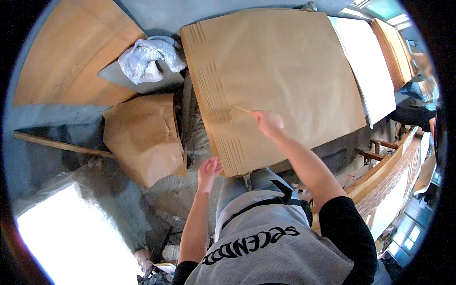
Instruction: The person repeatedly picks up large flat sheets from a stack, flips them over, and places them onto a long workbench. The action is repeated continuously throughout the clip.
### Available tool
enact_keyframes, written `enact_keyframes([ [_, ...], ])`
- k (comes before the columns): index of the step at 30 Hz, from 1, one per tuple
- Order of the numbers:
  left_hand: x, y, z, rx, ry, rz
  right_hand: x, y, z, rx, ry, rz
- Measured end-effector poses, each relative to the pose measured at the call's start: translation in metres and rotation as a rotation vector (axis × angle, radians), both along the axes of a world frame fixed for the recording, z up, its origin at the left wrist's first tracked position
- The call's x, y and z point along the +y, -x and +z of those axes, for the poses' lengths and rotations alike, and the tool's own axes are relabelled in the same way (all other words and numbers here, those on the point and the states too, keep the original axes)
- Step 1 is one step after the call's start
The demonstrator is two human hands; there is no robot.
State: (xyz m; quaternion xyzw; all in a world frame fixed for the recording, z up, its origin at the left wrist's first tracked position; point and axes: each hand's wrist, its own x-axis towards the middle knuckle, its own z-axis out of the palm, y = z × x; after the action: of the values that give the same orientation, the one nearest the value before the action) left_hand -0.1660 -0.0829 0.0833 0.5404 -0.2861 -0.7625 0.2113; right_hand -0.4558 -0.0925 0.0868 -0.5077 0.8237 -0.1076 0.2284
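Observation:
A large stack of brown kraft paper sheets (pixel 285 71) lies before me, its left edges fanned out in narrow steps. My right hand (pixel 270 123) is closed around a thin, light-coloured stick (pixel 243 109), held over the sheets. The stick points left toward the fanned edges, and its far end is blurred. Beside the stack's near left corner is my left hand (pixel 209 172), its fingers curled close to the paper edge. Whether those fingers pinch a sheet is too small to make out.
Folded brown paper (pixel 145 137) stands left of the stack, below a crumpled white cloth (pixel 152 59). White sheets (pixel 365 66) lie to the right. Long boards (pixel 389 175) stand at the lower right. Another person's arm (pixel 422 64) shows at the far right.

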Motion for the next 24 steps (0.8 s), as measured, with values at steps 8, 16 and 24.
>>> enact_keyframes([
  [8, -0.02, 0.076, -0.056, 0.091, 0.197, 0.159, 0.005, -0.013, 0.021, 0.066, -0.164, 0.087],
  [16, -0.024, 0.106, -0.038, -0.09, 0.062, 0.196, 0.024, 0.017, 0.016, 0.046, -0.141, 0.07],
  [24, -0.009, 0.101, -0.062, -0.116, 0.187, 0.132, 0.024, 0.017, 0.018, -0.022, -0.099, 0.049],
])
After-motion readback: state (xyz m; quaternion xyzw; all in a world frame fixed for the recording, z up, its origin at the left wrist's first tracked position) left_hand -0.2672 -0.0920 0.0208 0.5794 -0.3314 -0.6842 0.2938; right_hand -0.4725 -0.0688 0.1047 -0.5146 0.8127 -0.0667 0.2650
